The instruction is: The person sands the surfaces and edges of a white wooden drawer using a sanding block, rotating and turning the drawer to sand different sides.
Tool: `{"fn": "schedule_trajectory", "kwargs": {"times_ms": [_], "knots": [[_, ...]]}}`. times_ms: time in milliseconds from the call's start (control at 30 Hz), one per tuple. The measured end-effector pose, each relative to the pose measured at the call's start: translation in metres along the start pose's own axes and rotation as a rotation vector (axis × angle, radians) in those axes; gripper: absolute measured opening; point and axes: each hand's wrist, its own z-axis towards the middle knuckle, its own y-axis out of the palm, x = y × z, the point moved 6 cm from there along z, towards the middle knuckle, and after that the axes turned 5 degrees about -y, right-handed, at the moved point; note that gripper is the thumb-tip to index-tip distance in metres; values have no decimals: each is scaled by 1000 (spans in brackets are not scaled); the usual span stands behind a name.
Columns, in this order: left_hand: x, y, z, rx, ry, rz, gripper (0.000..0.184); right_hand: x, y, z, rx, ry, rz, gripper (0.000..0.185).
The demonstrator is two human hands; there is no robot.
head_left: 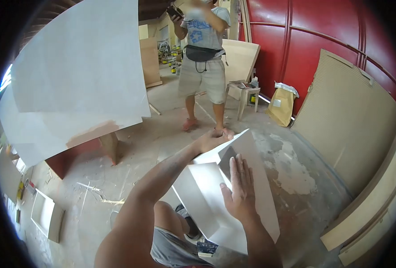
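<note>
A white angular box-like piece [207,178] with flat panels stands tilted in front of me. My left hand [213,140] is closed round its upper far edge, near the top corner. My right hand [240,187] lies on the piece with its fingers stretched out and its thumb apart. Beside those fingers shows a dark grey patch [227,160]; I cannot tell whether it is a thin sheet or a shaded face.
Another person [204,53] stands ahead, holding a dark object. A large white panel [77,67] rises at left. A stool [245,91], brown bag [282,105] and corrugated sheet [350,107] are at right. A white tray-like box [48,216] lies lower left.
</note>
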Motion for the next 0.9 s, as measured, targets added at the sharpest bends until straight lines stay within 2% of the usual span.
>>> {"fn": "schedule_trajectory", "kwargs": {"times_ms": [33, 133, 167, 267, 300, 367, 400, 467, 500, 533, 567, 600, 667, 767, 900], "knots": [[-11, -9, 7, 74, 96, 191, 53, 3, 2, 0, 2, 26, -7, 77], [8, -17, -7, -9, 95, 103, 63, 2, 4, 1, 15, 27, -3, 75], [20, -21, -15, 102, 14, 274, 64, 3, 7, 2, 26, 27, -24, 75], [99, -16, -93, 362, 167, 361, 64, -2, 9, 6, 27, 33, -43, 75], [110, -16, -114, 428, 180, 224, 60, -1, 8, 5, 30, 47, -51, 76], [98, -33, -172, 599, -7, 383, 51, 2, 8, 3, 46, 38, -54, 77], [90, -35, -203, 664, -36, 349, 45, 4, 7, 1, 66, 35, -63, 78], [19, -61, -279, 526, -397, 496, 36, 7, 1, -5, 94, 44, -38, 79], [-65, -88, -339, 475, -502, 361, 36, 7, 0, -8, 96, 39, -30, 79], [-144, -111, -411, 121, -424, 785, 29, 10, 1, -12, 107, 85, -15, 79], [-172, -97, -491, 78, -941, 575, 30, 11, 1, -13, 103, 78, -35, 79], [-189, -74, -549, -19, -1221, 466, 30, 12, -1, -14, 103, 60, -67, 79], [-209, -21, -644, -170, -1567, 195, 31, 13, -8, -15, 98, 98, -55, 79], [-208, 57, -698, -343, -1825, -123, 33, 14, -12, -19, 148, 66, -45, 80], [-211, 97, -690, -639, -1840, -287, 40, 11, -15, -15, 160, 80, -34, 80]]}}
